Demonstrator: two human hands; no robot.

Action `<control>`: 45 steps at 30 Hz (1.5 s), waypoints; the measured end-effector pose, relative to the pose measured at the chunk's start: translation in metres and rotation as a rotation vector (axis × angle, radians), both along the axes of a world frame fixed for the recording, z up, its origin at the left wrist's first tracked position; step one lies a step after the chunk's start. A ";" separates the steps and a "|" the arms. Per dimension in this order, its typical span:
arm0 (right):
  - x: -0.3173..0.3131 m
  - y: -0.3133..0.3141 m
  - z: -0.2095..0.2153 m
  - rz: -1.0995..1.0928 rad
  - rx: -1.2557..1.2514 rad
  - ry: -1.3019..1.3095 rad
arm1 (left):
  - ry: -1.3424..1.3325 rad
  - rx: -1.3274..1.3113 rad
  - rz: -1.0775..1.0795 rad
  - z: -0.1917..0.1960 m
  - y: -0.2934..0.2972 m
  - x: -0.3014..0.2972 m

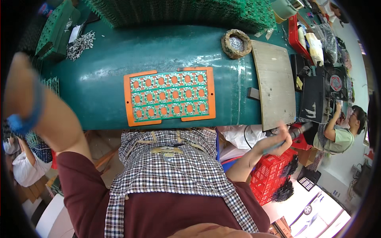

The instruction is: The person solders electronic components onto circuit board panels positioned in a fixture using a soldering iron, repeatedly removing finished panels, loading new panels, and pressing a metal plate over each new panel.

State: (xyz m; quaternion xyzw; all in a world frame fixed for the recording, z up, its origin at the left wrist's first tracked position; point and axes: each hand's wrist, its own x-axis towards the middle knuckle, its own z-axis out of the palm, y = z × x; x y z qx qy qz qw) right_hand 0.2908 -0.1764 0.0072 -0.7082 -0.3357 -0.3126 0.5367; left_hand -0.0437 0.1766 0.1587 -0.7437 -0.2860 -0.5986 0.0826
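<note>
An orange tray lies on the green table in front of me, with a panel of joined green circuit boards set in it. Each board has an oval opening that shows orange. My left hand is smeared by motion at the far left, near the stacked boards; its fingers cannot be made out. A blue band is round that forearm. My right hand, off the table's front edge at the right, is closed round a slim teal tool, partly hidden and blurred. Neither hand touches the tray.
Tall stacks of green boards line the back. Small grey-white parts lie in a heap at the left. A round brown dish, a wooden board and a small block are at the right. Red crates stand below; co-workers sit both sides.
</note>
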 end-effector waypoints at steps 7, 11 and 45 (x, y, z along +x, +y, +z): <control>-0.044 0.053 0.009 0.608 -0.187 0.597 | 0.417 -1.209 -0.312 -0.115 -0.124 0.115; -0.047 0.068 0.021 0.718 -0.405 0.450 | 0.470 -1.029 -0.327 -0.118 -0.136 0.107; -0.054 0.073 0.038 0.824 -0.469 0.388 | 0.423 -0.974 -0.442 -0.131 -0.149 0.101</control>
